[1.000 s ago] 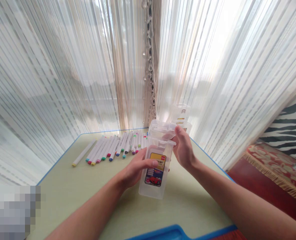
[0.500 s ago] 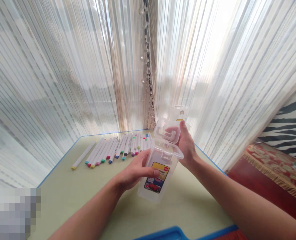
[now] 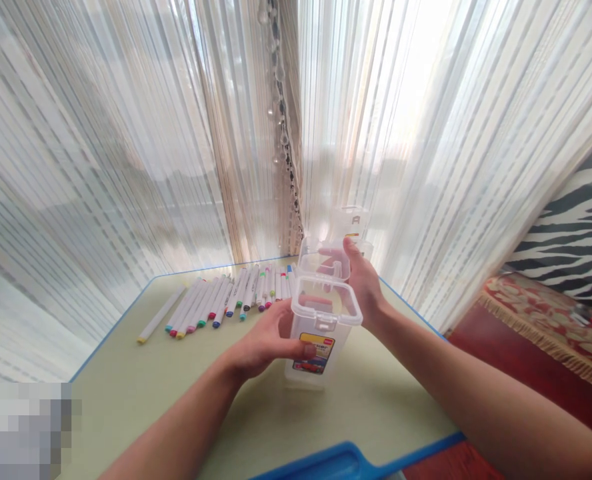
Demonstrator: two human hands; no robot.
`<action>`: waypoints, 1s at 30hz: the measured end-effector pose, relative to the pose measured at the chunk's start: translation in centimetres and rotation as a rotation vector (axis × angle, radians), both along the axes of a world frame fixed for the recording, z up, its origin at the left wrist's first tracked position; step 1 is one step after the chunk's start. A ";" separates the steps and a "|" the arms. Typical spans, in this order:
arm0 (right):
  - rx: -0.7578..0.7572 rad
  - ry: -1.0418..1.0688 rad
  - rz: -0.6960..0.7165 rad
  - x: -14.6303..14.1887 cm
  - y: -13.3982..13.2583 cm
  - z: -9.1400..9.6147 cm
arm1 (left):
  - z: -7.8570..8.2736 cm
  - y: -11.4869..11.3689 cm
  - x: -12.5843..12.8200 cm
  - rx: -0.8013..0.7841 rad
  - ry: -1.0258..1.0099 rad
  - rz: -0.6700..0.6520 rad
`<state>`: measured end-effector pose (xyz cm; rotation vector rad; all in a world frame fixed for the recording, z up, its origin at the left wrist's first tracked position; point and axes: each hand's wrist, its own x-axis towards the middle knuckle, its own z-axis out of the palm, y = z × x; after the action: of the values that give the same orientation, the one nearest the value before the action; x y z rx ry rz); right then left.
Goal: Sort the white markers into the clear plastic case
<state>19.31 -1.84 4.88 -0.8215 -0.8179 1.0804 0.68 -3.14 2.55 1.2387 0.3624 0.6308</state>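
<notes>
A: What differs from a second ago?

B: The clear plastic marker box with the yellow and red label (image 3: 316,333) was tipped back and lifted then. Now it stands nearly upright with its base on the pale green table with a blue rim (image 3: 126,387). Its clear hinged lid (image 3: 325,259) was half down over the mouth a second ago; now it is swung open and stands up behind the rim.

A: And the hands?

B: The left hand (image 3: 266,343) is curled round the near left side of the box, thumb across the front beside the label, gripping it. The right hand (image 3: 363,287) is behind the box on its right, thumb and fingers pinching the open lid.

A: So where does the box sit?

B: Between both hands, right of the table's middle, closer to the far right edge than to the near edge.

A: Anything else on the table?

B: A row of white markers with coloured caps (image 3: 226,303) lies along the far edge, left of the box and apart from it. A second clear plastic box (image 3: 353,223) stands at the far right corner, just behind the right hand, against the sheer white curtain (image 3: 126,133).
</notes>
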 end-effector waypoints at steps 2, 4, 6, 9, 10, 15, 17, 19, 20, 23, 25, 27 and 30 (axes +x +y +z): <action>0.000 -0.020 0.007 -0.1 -0.1 0.2 | 0.0 0.0 0.1 0.014 -0.003 -0.007; -0.016 -0.012 0.013 -0.2 -0.2 0.4 | 0.0 -0.1 0.2 0.030 -0.015 0.003; -0.042 0.011 0.016 -0.2 -0.2 0.5 | 0.1 -0.2 0.3 0.033 -0.020 0.019; -0.079 0.009 0.072 -0.1 -0.1 0.3 | 0.1 -0.2 0.4 0.023 -0.027 0.051; -0.089 -0.002 0.113 -0.1 0.0 0.0 | 0.1 -0.2 0.4 0.022 -0.038 0.066; -0.078 -0.052 0.270 -0.2 0.5 -1.3 | 0.0 0.0 0.4 0.031 -0.082 0.122; -0.075 -0.054 0.283 -0.2 0.6 -1.6 | -0.1 0.1 0.4 0.031 -0.083 0.131; -0.077 -0.056 0.286 -0.2 0.8 -1.8 | -0.1 0.1 0.4 0.029 -0.091 0.134; -0.073 -0.060 0.282 -0.2 0.8 -1.9 | -0.2 0.2 0.4 0.028 -0.095 0.134; -0.063 -0.078 0.267 -0.1 1.2 -2.4 | -0.2 0.2 0.5 0.030 -0.101 0.133; -0.061 -0.087 0.263 -0.1 1.5 -2.8 | -0.2 0.3 0.5 0.031 -0.107 0.139; -0.062 -0.091 0.269 0.0 1.9 -3.3 | -0.1 0.3 0.5 0.032 -0.117 0.148; -0.061 -0.100 0.279 0.2 2.2 -3.6 | 0.0 0.4 0.6 0.030 -0.138 0.164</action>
<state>19.48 0.36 1.28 -0.8336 -1.0091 1.3230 1.25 -2.78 2.50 1.1941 0.3422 0.8601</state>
